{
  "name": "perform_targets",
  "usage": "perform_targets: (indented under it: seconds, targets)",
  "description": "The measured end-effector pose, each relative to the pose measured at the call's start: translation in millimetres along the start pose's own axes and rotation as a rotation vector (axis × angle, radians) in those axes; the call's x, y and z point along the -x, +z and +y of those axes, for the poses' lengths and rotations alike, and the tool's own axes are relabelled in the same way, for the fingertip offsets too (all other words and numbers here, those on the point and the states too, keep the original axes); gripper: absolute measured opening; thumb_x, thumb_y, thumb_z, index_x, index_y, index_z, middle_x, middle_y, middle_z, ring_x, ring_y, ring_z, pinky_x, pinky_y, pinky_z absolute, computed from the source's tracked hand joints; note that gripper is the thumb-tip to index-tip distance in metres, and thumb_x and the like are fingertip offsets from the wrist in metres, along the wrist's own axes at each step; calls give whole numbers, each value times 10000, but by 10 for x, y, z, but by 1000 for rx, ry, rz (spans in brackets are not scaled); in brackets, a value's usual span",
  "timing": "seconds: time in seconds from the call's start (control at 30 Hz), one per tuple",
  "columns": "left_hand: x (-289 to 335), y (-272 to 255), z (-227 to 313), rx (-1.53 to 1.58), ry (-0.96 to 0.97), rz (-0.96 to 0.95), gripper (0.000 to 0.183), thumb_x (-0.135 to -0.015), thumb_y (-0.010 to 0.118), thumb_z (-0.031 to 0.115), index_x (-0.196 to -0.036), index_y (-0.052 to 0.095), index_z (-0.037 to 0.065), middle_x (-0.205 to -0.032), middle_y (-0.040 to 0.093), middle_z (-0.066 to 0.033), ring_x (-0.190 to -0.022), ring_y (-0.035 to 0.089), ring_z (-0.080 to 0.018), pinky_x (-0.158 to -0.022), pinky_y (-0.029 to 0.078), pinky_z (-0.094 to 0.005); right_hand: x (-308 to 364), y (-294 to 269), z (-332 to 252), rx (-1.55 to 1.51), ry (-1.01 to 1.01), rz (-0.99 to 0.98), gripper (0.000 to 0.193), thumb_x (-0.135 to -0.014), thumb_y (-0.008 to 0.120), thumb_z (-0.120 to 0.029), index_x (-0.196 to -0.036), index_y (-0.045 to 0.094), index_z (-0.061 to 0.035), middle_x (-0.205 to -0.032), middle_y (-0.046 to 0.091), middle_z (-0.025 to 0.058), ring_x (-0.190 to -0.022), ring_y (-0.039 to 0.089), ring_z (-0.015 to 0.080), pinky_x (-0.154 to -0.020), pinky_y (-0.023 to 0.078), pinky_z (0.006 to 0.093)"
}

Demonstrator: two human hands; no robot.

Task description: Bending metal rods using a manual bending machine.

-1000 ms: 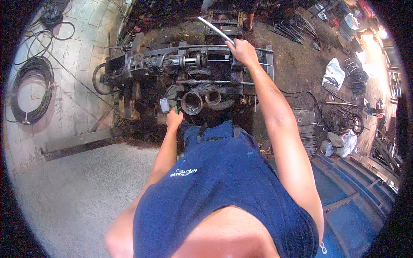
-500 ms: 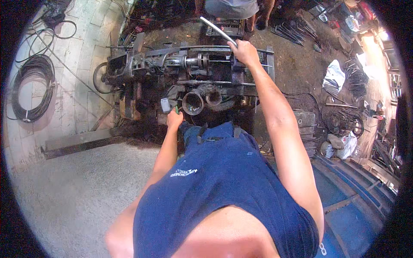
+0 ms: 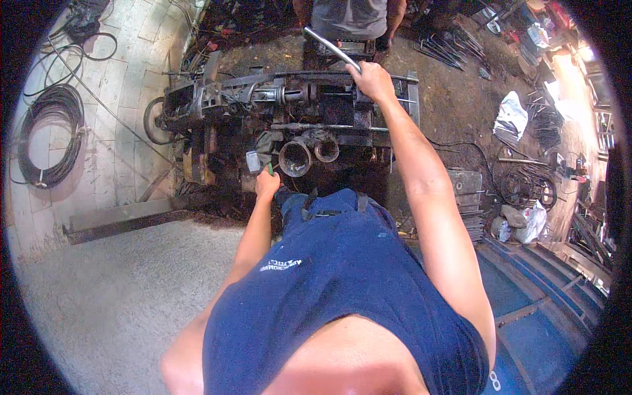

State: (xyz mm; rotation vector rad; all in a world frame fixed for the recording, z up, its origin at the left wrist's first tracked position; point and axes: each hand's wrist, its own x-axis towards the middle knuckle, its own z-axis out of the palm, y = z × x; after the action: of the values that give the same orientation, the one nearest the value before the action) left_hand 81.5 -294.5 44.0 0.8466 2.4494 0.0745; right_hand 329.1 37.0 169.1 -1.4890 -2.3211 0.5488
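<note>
Beyond the far side of the machine [image 3: 263,93], at the top of the view, a co-worker [image 3: 349,16] in a grey shirt has come into the picture: a second ago only bits of limb showed there, then part of the shirt, and now the trunk and both arms, right behind a low dark crate [image 3: 357,48].

Nearer in, the person's own hands have hardly moved. The right hand [image 3: 374,82] is closed round the lower end of a metal bar [image 3: 331,48], which slants up and to the left over the machine's far rail, its free tip showing just beside the grey shirt. The left hand [image 3: 266,183] is curled shut on a green handle [image 3: 270,169], close to the left of the larger pipe mouth [image 3: 294,158]; the smaller pipe mouth [image 3: 326,149] sits right next to that one. A small pale box [image 3: 252,161] lies just beyond the left fingers.

On the machine, the collar [image 3: 299,93] along the shaft looks darker and less crisp than half a second ago, though the light is too poor to be sure whether it has turned or slid.

As I judge it, the work stands at a steady two-handed hold, with less spare room round the bar's tip now someone is near it.
</note>
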Motion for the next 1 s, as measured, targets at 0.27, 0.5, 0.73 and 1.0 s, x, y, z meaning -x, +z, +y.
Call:
perform_targets:
  seconds: [0.27, 0.5, 0.73, 1.0]
  targets:
    - [-42, 69, -94, 3, 42, 18, 518, -798, 560, 296, -1259, 541, 61, -1037, 639, -263, -998, 608, -419, -881, 480, -478, -18, -10, 20, 21, 36, -60, 563, -892, 479, -547, -887, 649, -11, -891, 648, 266, -870, 632, 417, -767, 502, 504]
    - [32, -64, 26, -8, 27, -37, 519, -787, 558, 297, -1261, 546, 86, -1024, 643, -261, -997, 612, -410, -874, 482, -474, -15, 54, 41, -14, 28, -19, 573, -890, 483, -546, -851, 653, 0, -842, 649, 264, -837, 635, 423, -755, 504, 502]
    - [-24, -42, -68, 10, 35, -50, 527, -788, 561, 304, -1279, 539, 115, -1038, 643, -254, -1014, 609, -400, -893, 475, -463, -17, 31, -2, -3, 35, -14, 575, -890, 477, -545, -854, 666, -3, -852, 651, 261, -843, 636, 417, -774, 503, 497]
    - [-30, -90, -35, -7, 18, -83, 506, -800, 545, 285, -1276, 542, 112, -1061, 636, -256, -1029, 598, -409, -906, 468, -469, -10, 55, 38, 63, 14, -47, 554, -913, 450, -525, -890, 640, -6, -872, 646, 257, -832, 623, 433, -757, 491, 515]
